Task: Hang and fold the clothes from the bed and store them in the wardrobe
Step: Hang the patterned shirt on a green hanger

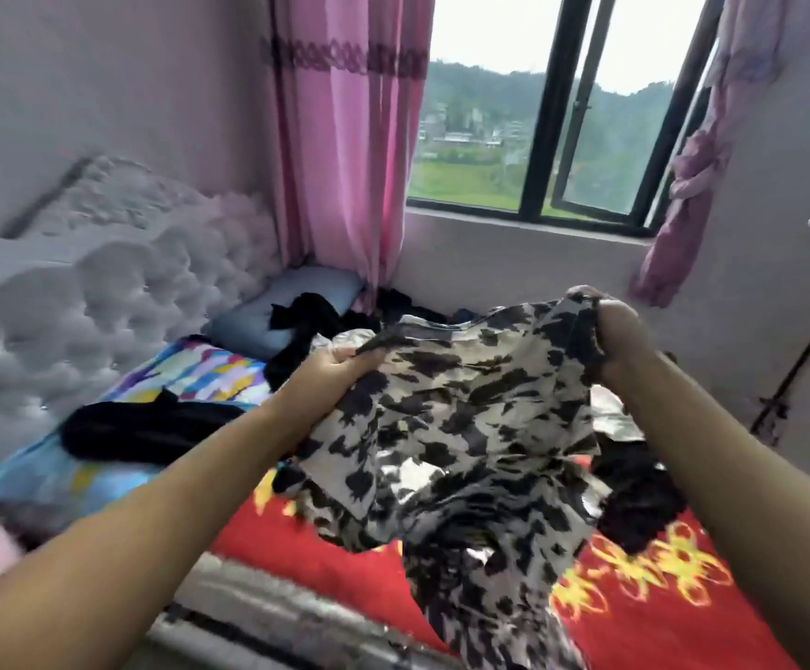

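A beige garment with black blotches (461, 427) hangs in the air over the bed, its lower part drooping toward the bed's near edge. My left hand (340, 367) grips its upper left edge. My right hand (610, 331) grips its upper right corner, held a little higher. Behind it more clothes lie on the bed: a black piece (151, 427) on the colourful pillow, another black piece (303, 316) near the grey pillow, and a dark heap (635, 490) at the right. The wardrobe is not in view.
The bed has a red blanket with yellow flowers (659, 597), a colourful pillow (209, 374) and a grey pillow (296, 292) by the tufted white headboard (103, 292). Pink curtains (345, 137) frame a window (538, 113). A dark stand (794, 360) leans at the right wall.
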Motion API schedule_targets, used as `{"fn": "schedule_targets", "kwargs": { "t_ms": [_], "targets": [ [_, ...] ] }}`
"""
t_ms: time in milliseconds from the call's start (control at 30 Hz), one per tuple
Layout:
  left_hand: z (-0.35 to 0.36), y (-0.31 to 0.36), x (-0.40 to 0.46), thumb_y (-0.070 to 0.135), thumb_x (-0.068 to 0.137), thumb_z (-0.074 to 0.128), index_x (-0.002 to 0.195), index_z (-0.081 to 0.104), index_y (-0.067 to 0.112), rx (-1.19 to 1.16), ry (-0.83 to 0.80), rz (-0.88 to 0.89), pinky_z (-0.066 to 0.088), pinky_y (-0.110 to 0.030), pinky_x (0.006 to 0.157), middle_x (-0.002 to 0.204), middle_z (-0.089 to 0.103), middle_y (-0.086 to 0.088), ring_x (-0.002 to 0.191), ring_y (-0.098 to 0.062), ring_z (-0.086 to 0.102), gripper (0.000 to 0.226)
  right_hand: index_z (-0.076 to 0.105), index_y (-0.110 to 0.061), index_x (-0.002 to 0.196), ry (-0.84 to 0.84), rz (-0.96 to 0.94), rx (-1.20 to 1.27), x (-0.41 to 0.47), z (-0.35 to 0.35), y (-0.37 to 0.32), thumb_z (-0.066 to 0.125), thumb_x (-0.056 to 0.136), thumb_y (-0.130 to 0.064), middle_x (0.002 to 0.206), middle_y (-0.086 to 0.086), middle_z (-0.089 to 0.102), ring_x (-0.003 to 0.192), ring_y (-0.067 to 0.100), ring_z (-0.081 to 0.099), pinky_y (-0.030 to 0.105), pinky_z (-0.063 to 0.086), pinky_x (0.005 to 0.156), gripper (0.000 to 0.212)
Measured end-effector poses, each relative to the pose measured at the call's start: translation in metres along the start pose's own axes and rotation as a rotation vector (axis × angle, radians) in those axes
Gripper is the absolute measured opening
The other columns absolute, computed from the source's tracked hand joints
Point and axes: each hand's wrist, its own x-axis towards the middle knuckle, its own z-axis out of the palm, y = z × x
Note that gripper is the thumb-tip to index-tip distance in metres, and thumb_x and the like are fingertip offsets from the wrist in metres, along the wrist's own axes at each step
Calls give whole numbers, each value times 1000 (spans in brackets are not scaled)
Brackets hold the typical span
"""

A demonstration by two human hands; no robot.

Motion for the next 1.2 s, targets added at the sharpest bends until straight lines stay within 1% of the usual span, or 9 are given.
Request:
{"fn": "schedule_targets", "kwargs": {
  "t_ms": [133,200,267,400,433,633,800,1067,1200],
  "targets": [
    [-54,37,-16,29,90,64,98,74,8,77,-37,-19,54,-28,78,93,74,-10,80,-19,69,24,61,-13,106,-301,-163,-1050,-16,61,39,42,83,14,87,5,62,76,28,56,15,45,51,40],
    [-72,50,-24,34,89,64,96,72,6,167,-42,14,51,-27,72,86,73,-8,73,-15,65,31,20,-27,150,-667,-199,-1218,-31,105,57,58,88,-3,128,-3,49,107,23,57,10,46,75,76],
    [-87,56,-34,36,88,65,83,69,2,288,-21,15,43,-23,63,70,64,-4,63,-11,56,34,-7,-38,151,-909,-219,-1142,-54,155,72,67,87,-22,139,-17,38,127,1,45,8,35,99,98],
    [-120,47,-60,21,89,65,84,67,9,237,100,-60,45,-18,64,71,66,1,66,-9,58,13,62,-23,90,-950,-334,-1015,-81,221,98,65,90,-23,55,-31,53,60,-13,51,0,35,62,3],
    [-134,44,-70,19,90,64,92,65,10,81,157,-93,48,-21,70,78,68,-1,73,-11,61,10,62,-16,74,-952,-288,-944,-79,231,105,63,92,-23,52,-23,53,54,-6,48,5,36,58,20],
    [-198,18,-174,31,82,70,131,47,31,-179,59,-122,53,-24,83,118,67,9,109,-8,63,55,69,-5,77,-994,201,-290,-83,308,111,56,95,-14,62,3,70,50,10,65,16,47,45,24],
    [-183,7,-177,22,91,61,107,67,18,-71,613,-89,53,-20,72,96,75,0,90,-16,70,17,67,-3,85,-1037,342,-290,-91,350,134,56,93,-16,67,9,70,55,18,66,24,52,50,19],
    [-194,15,-214,19,95,57,86,67,23,65,1096,-124,47,-30,72,86,70,-2,80,-22,61,14,56,-19,126,-1227,73,-700,-120,366,164,49,96,-11,114,13,61,97,20,57,40,51,89,31],
    [-195,17,-246,20,92,61,88,72,16,96,1064,-181,47,-34,73,88,72,-10,81,-22,64,13,61,-22,115,-1753,-172,-744,-168,388,161,60,92,-25,103,12,65,94,16,60,31,54,76,23]
  ]
}}
